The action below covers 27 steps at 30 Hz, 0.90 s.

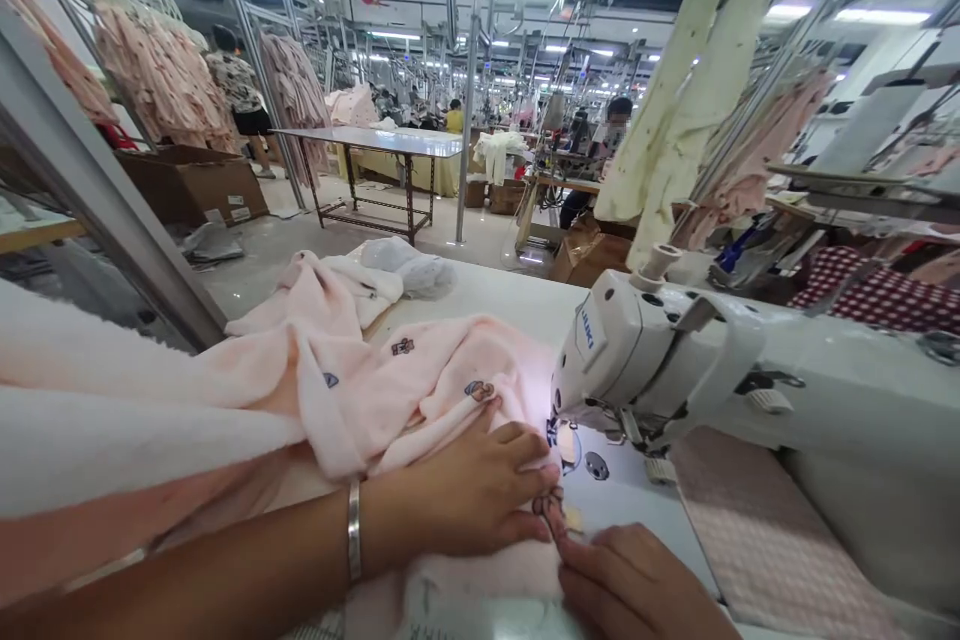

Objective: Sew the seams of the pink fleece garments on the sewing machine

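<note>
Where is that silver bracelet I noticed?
In the head view, the silver bracelet sits on the left wrist, just behind the left hand pressing the pink fabric beside the sewing machine.
</note>
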{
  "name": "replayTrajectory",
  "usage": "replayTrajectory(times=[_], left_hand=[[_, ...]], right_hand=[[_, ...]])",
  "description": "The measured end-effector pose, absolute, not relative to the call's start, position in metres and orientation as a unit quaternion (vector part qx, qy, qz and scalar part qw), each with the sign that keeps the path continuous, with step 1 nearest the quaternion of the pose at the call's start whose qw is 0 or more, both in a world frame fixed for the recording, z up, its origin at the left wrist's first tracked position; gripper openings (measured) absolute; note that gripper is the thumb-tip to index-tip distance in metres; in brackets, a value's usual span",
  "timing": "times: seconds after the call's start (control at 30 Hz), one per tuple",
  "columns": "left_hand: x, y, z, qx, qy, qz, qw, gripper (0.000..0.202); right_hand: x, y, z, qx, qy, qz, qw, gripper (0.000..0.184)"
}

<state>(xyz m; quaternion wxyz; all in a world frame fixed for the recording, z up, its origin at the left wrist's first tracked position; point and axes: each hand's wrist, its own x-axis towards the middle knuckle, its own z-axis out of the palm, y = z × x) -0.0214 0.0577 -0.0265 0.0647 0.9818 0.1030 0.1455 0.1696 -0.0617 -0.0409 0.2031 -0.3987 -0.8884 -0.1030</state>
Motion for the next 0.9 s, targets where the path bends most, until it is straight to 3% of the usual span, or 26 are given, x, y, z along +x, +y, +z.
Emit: replayTrajectory(times=[0.2,0.53,0.9], left_hand=[[-0.019,0.070,-0.036,0.978,0.018,0.197,0.059,0.017],[-0.011,0.101,-0.035,0.978,-0.006,0.182,0.098,0.022],[0.004,0.134,-0.023,0.981,0.038,0.158,0.101,0.016]], right_hand=[[0.167,-0.052,-0.029,-0.384,-0.892,-0.096,0.220,0.030],[0.176,-0.034,-0.041,-0.439,-0.866,0.000,0.239,0.018],[0.192,-0.009,-0.053,-0.494,-0.846,-0.104,0.170,0.025]])
